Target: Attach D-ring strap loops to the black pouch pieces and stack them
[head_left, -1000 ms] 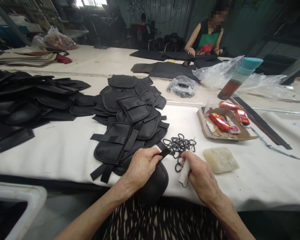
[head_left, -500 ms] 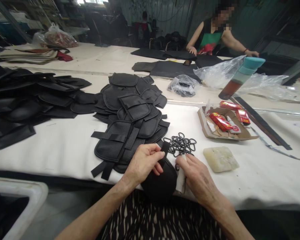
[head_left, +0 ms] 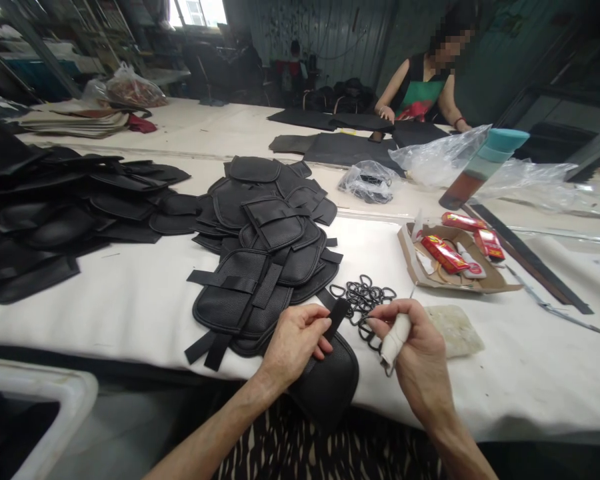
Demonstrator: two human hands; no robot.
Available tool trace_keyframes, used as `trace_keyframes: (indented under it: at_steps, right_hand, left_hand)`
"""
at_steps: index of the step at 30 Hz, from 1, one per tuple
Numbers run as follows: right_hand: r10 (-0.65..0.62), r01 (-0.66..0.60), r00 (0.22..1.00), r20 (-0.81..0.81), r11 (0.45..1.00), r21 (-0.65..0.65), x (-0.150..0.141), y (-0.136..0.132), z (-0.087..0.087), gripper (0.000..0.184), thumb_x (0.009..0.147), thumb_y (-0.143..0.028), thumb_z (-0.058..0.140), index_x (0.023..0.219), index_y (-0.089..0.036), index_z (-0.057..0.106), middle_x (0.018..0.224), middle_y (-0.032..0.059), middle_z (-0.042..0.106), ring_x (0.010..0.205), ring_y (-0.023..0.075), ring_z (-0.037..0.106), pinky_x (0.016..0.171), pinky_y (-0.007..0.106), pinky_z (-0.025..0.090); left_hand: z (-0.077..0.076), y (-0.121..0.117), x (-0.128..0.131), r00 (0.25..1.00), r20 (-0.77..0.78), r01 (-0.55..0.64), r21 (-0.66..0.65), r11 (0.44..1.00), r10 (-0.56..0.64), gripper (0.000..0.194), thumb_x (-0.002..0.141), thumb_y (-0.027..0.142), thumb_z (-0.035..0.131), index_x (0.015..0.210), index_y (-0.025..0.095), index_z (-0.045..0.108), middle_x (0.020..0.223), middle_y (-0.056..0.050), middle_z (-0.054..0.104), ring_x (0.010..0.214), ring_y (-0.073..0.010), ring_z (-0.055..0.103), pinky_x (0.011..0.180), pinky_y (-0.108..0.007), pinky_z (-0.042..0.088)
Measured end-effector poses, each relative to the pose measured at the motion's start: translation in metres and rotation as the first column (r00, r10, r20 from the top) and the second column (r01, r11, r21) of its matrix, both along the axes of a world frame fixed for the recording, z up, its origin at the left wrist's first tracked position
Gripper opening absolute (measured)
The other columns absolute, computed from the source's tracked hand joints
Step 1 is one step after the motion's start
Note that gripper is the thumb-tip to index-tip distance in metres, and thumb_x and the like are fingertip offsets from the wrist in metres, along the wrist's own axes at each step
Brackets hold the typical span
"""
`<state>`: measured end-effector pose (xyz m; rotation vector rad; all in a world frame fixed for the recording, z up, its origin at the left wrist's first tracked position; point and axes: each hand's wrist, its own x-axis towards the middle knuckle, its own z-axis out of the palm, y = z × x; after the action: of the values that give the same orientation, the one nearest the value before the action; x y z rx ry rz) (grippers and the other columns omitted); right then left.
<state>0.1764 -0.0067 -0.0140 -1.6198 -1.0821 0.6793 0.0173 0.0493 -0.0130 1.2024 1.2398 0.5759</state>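
Black strap (head_left: 337, 319) in the left hand (head_left: 291, 341), wrapped handle (head_left: 396, 337) in the right hand (head_left: 425, 353).
The left fingers pinch the strap beside the black padded piece (head_left: 330, 385), which lies at the front edge of the white-covered table (head_left: 535, 380). The right hand has turned, bringing the handle's thin spike (head_left: 412, 291) into view; its fingers curl around the handle, thumb and forefinger now at a ring (head_left: 365, 328) near the strap. Whether they grip that ring, I cannot tell.

Your left hand (head_left: 300, 340) pinches a black strap (head_left: 337, 319), while at its three o'clock your right hand (head_left: 417, 347) grips a cloth-wrapped tool (head_left: 396, 339) beside black rings (head_left: 363, 297).
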Motion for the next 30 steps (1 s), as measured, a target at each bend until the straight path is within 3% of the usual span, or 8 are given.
trace_keyframes:
  at_steps: [6, 19, 25, 30]
  right_hand:
    - [0.044, -0.039, 0.972, -0.229, 0.999, 0.023, -0.017, 0.022, 0.007, 0.015, 0.075, -0.028, 0.067, 0.081, -0.023, 0.054, 0.075, -0.0041, 0.059, 0.059, 0.0111, 0.049, 0.052, 0.023, 0.039]
    - [0.137, -0.145, 0.982, -0.129, 0.987, -0.061, -0.012, 0.027, 0.015, 0.006, 0.078, -0.026, 0.059, 0.079, -0.022, 0.055, 0.068, -0.0042, 0.058, 0.055, 0.0104, 0.044, 0.048, 0.022, 0.034]
    - [0.249, -0.268, 0.956, -0.158, 0.957, -0.111, -0.003, 0.028, 0.025, 0.008, 0.077, -0.026, 0.059, 0.076, -0.021, 0.053, 0.06, -0.005, 0.051, 0.052, 0.0102, 0.043, 0.045, 0.021, 0.032]
    - [0.319, -0.35, 0.923, -0.216, 0.928, -0.127, 0.006, 0.032, 0.027, 0.011, 0.075, -0.024, 0.063, 0.076, -0.02, 0.053, 0.07, -0.0027, 0.058, 0.055, 0.0097, 0.047, 0.047, 0.021, 0.035]
  left_hand:
    - [-0.008, -0.009, 0.001, 0.997, 0.008, -0.077, 0.142, 0.987, 0.077, 0.029, 0.079, 0.027, 0.054, 0.099, 0.011, 0.068, 0.051, -0.001, 0.062, 0.046, -0.0127, 0.057, 0.044, -0.021, 0.046]
    - [-0.017, -0.015, -0.001, 0.998, -0.03, -0.044, 0.317, 0.947, 0.056, 0.027, 0.084, 0.029, 0.051, 0.097, 0.018, 0.071, 0.053, 0.0, 0.062, 0.047, -0.0124, 0.056, 0.049, -0.022, 0.046]
    - [-0.015, -0.015, -0.004, 0.999, 0.002, -0.031, 0.295, 0.955, 0.032, 0.024, 0.083, 0.028, 0.053, 0.092, 0.017, 0.072, 0.053, 0.0, 0.061, 0.048, -0.0124, 0.056, 0.051, -0.022, 0.046]
    - [-0.01, -0.011, -0.006, 0.998, 0.058, -0.017, 0.209, 0.978, 0.005, 0.023, 0.079, 0.024, 0.055, 0.091, 0.014, 0.072, 0.051, -0.001, 0.061, 0.049, -0.013, 0.057, 0.052, -0.023, 0.047]
